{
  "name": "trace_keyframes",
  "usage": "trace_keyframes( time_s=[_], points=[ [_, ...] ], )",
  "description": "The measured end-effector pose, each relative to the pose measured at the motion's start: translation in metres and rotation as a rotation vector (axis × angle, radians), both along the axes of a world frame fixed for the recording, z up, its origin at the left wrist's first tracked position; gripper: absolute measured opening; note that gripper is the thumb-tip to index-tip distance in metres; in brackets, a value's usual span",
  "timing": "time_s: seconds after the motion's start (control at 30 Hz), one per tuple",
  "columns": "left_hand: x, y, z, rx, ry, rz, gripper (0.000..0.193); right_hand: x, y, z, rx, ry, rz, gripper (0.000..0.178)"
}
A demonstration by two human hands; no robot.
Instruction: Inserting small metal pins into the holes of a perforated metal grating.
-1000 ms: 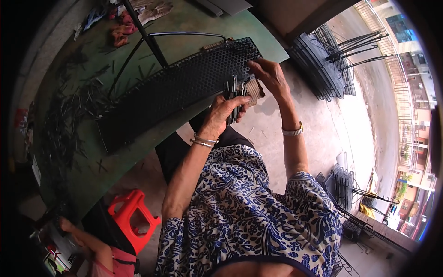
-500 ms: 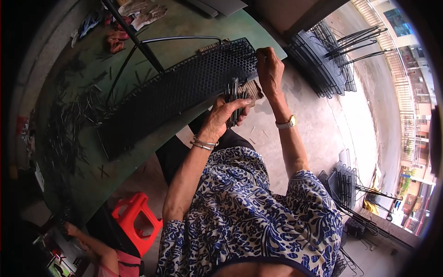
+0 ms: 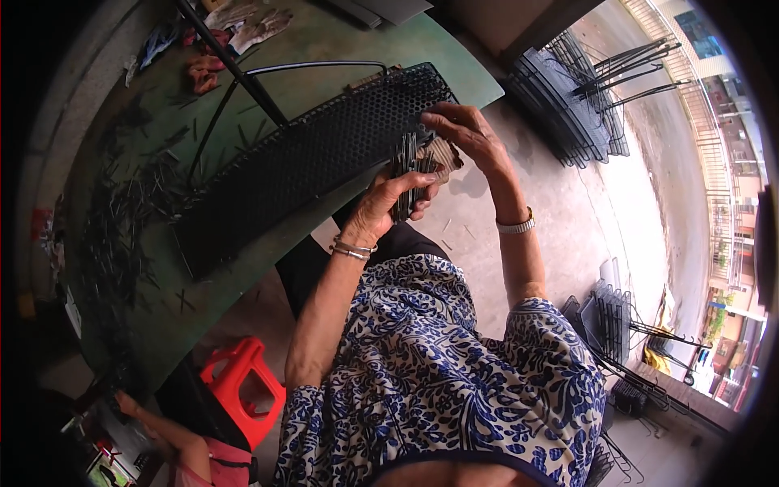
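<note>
A bundle of thin, dark strips [image 3: 406, 154] stands up out of my left hand [image 3: 381, 204], whose fingers are wrapped round it. Just above and right of the bundle is my right hand [image 3: 472, 136], its fingers stretched out over the right end of a long black perforated panel [image 3: 316, 134]. I make out nothing between those fingers. The panel slants across the green table [image 3: 466, 69], with a row of small prongs along its far edge and a bent black rod frame [image 3: 324, 66] rising behind it. Corrugated cardboard [image 3: 445, 154] shows under its right end.
Loose dark strips [image 3: 138, 207] are strewn over the table's left part. Crumpled gloves and rags [image 3: 207, 73] lie at the far left. A red stool [image 3: 243, 390] and another person's arm [image 3: 174, 438] are at lower left. Stacked black racks [image 3: 560, 101] stand on the floor at right.
My right hand has come away from the panel's right corner, moving down and left toward the bundle, and its fingers have straightened. My left hand keeps hold of the strips, nearly still.
</note>
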State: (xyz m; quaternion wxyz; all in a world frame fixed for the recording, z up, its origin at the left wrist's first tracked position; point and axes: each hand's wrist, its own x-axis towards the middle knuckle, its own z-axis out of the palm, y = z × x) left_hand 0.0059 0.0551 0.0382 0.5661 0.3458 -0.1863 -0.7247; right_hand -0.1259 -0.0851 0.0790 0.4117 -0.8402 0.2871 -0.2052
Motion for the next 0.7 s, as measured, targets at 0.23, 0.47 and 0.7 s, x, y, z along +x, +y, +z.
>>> trace_keyframes(
  time_s=[0.23,0.47,0.7],
  points=[
    [-0.001,-0.001,-0.005,0.017,-0.012,-0.070,0.024,-0.007,-0.015,-0.022,0.551,0.179,-0.053,0.044],
    [-0.002,-0.001,-0.005,0.033,-0.055,-0.005,0.023,-0.001,-0.002,0.000,0.509,0.061,0.045,0.025],
    [0.000,-0.004,-0.010,0.076,-0.094,0.051,0.022,0.000,-0.004,-0.008,0.408,0.040,-0.012,0.022]
  ],
)
